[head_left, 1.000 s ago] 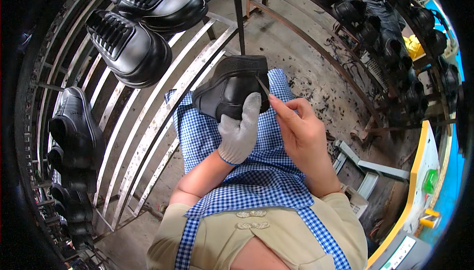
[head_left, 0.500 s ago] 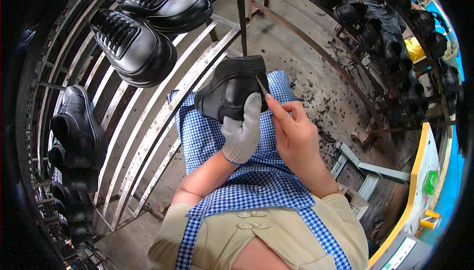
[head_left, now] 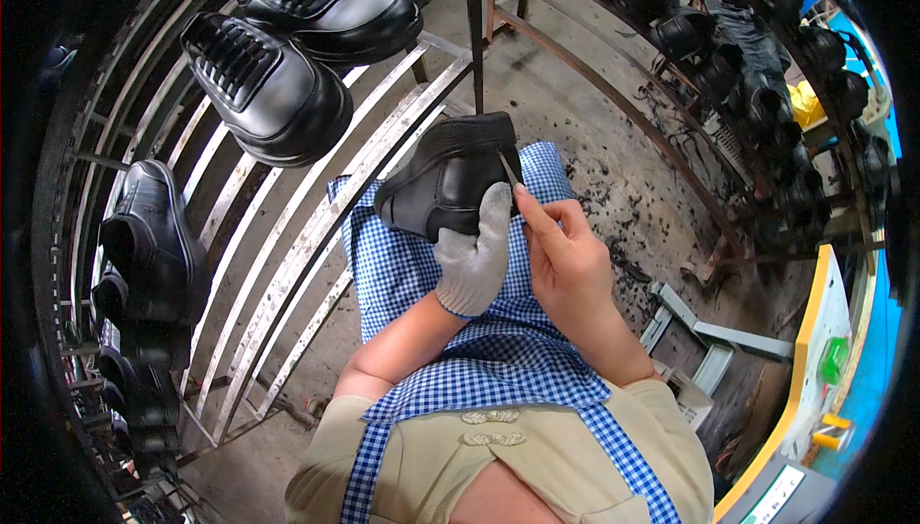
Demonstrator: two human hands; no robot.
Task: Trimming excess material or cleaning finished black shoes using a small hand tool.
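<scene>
A black leather shoe (head_left: 446,174) is held above my lap, tipped so its sole edge faces up and away. My left hand (head_left: 479,251), in a pale grey knitted glove, is wrapped round the shoe's near side with the thumb laid along the upper. My bare right hand (head_left: 567,251) pinches a thin pointed metal tool (head_left: 507,169); whether it is a blade or an awl cannot be told. Its tip touches the shoe just below the sole edge, at the right end. The tool's handle is hidden in my fingers.
Black shoes (head_left: 259,88) stand on a slatted metal rack (head_left: 316,208) at left. More shoes (head_left: 680,30) line a rack at upper right. Dark scraps (head_left: 623,179) litter the floor. A yellow-edged board (head_left: 815,332) and a grey metal frame (head_left: 719,332) are at right.
The tool's tip has shifted slightly down and right along the shoe. The shoe and both hands have barely moved, and both grips stay the same.
</scene>
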